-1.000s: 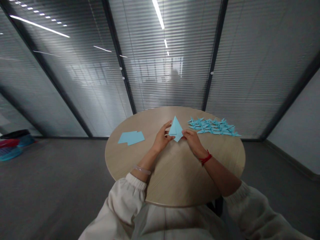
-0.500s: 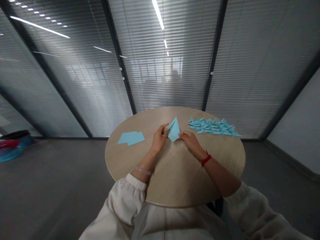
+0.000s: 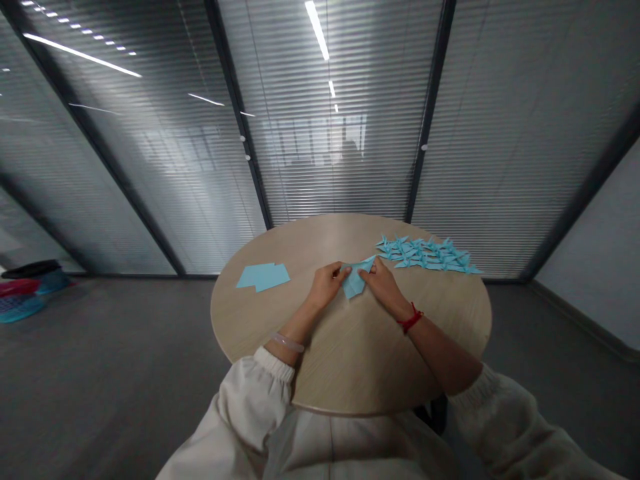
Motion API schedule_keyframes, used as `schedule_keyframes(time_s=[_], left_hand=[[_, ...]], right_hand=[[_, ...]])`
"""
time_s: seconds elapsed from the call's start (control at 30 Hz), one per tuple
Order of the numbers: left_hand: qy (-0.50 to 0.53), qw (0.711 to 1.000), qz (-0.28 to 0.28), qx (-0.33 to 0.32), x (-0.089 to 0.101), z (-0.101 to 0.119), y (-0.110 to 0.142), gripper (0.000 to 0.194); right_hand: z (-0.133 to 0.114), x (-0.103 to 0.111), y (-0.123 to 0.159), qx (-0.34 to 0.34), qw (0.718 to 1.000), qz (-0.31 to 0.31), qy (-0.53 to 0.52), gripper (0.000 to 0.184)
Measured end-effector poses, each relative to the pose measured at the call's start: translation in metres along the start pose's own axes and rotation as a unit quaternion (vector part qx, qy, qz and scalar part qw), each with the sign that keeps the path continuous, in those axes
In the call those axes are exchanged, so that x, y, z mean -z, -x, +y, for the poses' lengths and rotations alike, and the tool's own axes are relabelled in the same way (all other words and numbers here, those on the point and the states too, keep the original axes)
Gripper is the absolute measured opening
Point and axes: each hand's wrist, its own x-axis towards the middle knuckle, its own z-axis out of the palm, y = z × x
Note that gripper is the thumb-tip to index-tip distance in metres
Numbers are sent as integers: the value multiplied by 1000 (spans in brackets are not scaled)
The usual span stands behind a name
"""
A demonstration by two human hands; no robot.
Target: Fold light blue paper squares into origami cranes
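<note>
Head view, blue paper [image 3: 354, 287]: tall point now spread wide; fold apparently being reworked.
Left hand [image 3: 325, 285]: fingers pinching left side.
Right hand [image 3: 386, 288]: fingers pinching right side.

Viewed through the head camera from my remote post, the room offers no text, label, brand, number or sign that I can read.
</note>
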Motion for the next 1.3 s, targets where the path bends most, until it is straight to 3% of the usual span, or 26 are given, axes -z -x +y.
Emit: schedule_keyframes(time_s=[0.27,0.43,0.67,1.13,1.3], left_hand=[[81,995,29,47,-3,-17,-7,42],[158,982,49,88,-1,-15,-7,44],[239,960,69,131,0,-11,-3,50],[209,972,20,102,-3,-17,-5,44],[176,979,4,98,-2,-16,-4,43]], right_hand=[[-1,-3,-2,5,994,-21,-104,31],[-8,-2,1,-10,986,-40,-163,37],[-10,1,3,11,986,-58,-159,25],[-13,1,5,-17,977,-56,-204,16],[-10,3,4,-17,982,-26,-187,37]])
